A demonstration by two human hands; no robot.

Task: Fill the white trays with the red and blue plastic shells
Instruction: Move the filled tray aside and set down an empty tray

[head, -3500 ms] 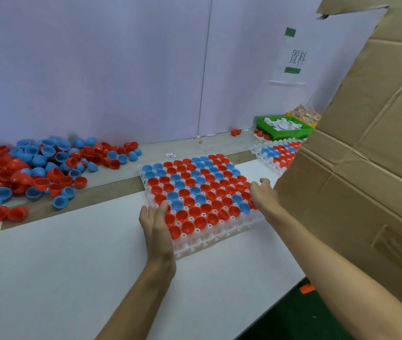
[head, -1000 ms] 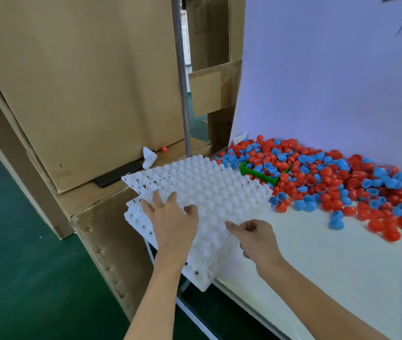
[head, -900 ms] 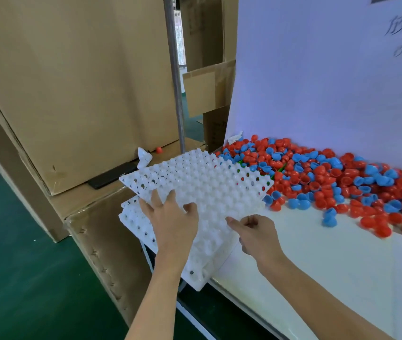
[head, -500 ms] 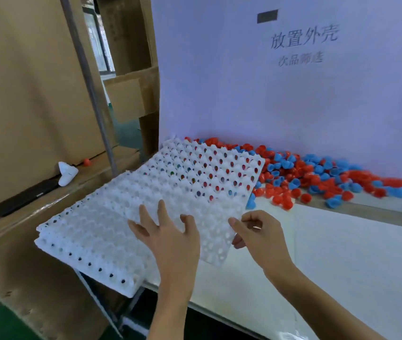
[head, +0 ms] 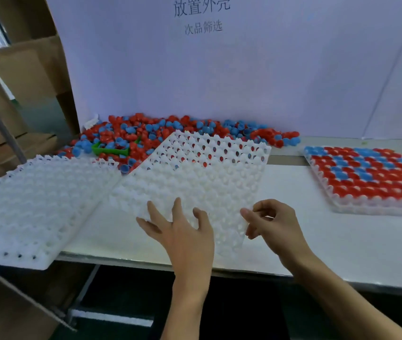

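Empty tray [head: 195,173]: we tilt it, cells bare; left hand [head: 185,236] flat beneath, right hand [head: 276,227] pinching its corner.
Full tray [head: 366,177]: red and blue shells.

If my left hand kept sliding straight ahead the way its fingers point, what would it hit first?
Probably nothing beyond the empty white tray the left hand already holds; past its far edge lies the shell pile.
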